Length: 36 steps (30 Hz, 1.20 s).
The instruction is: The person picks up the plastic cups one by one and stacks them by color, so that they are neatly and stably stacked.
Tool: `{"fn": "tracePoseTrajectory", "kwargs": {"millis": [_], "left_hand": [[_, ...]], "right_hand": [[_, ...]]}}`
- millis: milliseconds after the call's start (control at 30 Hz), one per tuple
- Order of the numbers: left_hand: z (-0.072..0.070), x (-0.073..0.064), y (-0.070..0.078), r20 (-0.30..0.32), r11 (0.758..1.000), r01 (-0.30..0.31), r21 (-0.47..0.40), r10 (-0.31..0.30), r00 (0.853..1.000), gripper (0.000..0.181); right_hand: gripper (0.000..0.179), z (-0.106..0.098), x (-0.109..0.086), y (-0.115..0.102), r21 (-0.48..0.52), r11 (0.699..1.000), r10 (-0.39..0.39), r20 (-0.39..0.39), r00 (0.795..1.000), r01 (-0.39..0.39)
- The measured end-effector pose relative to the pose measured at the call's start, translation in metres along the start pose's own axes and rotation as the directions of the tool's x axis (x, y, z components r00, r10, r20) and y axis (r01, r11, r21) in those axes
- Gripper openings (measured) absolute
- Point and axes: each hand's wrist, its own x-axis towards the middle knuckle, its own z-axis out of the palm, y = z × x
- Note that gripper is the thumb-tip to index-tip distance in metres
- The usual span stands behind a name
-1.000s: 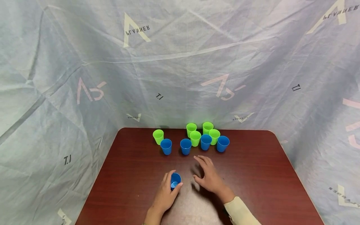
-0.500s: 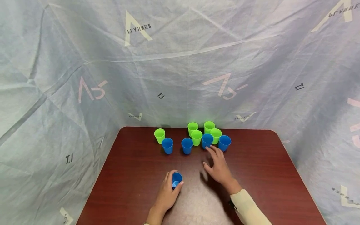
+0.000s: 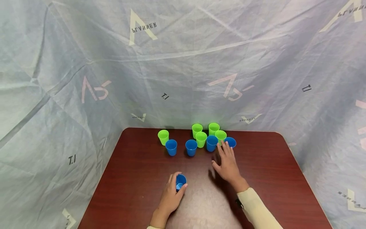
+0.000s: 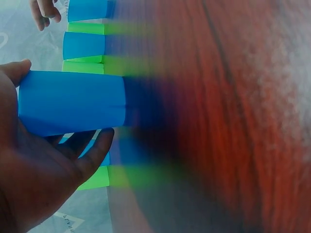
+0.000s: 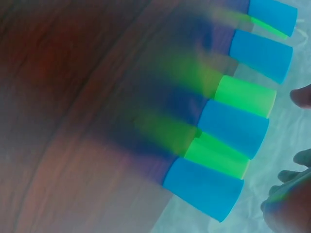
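My left hand [image 3: 170, 196] holds a blue cup [image 3: 181, 181] near the front middle of the table. The thumb and fingers are round its sides, and the left wrist view shows this cup [image 4: 73, 103] with its base close to the tabletop. Farther right and ahead, my right hand [image 3: 228, 167] reaches with spread fingers towards the rightmost blue cup [image 3: 230, 142], overlapping its lower part in the head view. In the right wrist view, the fingers [image 5: 302, 158] are apart from that nearest blue cup [image 5: 204, 189].
Towards the back edge stand three more blue cups, a left one [image 3: 171, 147], a middle one [image 3: 191, 148] and a right one [image 3: 212, 143]. Several green cups [image 3: 201, 140] stand among and behind them. The dark red table [image 3: 128, 178] meets grey printed sheeting [image 3: 183, 79] behind.
My right hand has moved forward and to the right, up to the rightmost blue cup. The left hand keeps its hold on its blue cup. The head view has shifted slightly.
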Motion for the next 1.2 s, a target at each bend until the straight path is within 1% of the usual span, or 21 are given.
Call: {"fn": "tracePoseTrajectory", "kwargs": {"millis": [100,233,367,600,733,900,1100,1200], "left_hand": [[0.000,0.001,0.001,0.003,1.000,0.007,-0.005,-0.007,1.000,0.056],[0.000,0.001,0.001,0.001,1.000,0.003,-0.011,-0.003,1.000,0.056],[-0.001,0.002,0.002,0.012,1.000,-0.003,-0.023,0.003,1.000,0.055],[-0.004,0.001,0.004,0.010,1.000,0.018,-0.020,-0.018,1.000,0.055],[-0.003,0.001,0.004,0.019,1.000,0.014,-0.020,-0.013,1.000,0.055],[-0.003,0.002,0.003,0.024,1.000,0.018,-0.019,-0.018,1.000,0.055],[-0.002,0.001,0.002,0.026,0.999,0.032,-0.025,-0.032,0.999,0.056],[-0.002,0.001,0.003,0.027,0.999,0.040,-0.027,-0.039,0.999,0.056]], "right_hand": [[0.089,-0.002,0.003,0.004,0.003,1.000,0.016,0.013,1.000,-0.016],[0.087,-0.006,0.007,0.010,0.009,1.000,0.026,0.015,1.000,-0.026],[0.086,-0.007,0.013,0.020,-0.005,0.999,0.049,0.017,0.999,-0.049],[0.090,-0.005,0.023,0.034,-0.022,0.994,0.108,0.074,0.991,-0.106],[0.091,-0.006,0.024,0.041,-0.018,0.989,0.145,0.093,0.985,-0.144],[0.091,-0.004,0.027,0.047,-0.021,0.987,0.164,0.106,0.981,-0.162],[0.090,-0.001,0.029,0.051,0.001,0.985,0.175,0.082,0.981,-0.175],[0.088,0.000,0.032,0.053,-0.004,0.984,0.179,0.077,0.981,-0.179]]}}
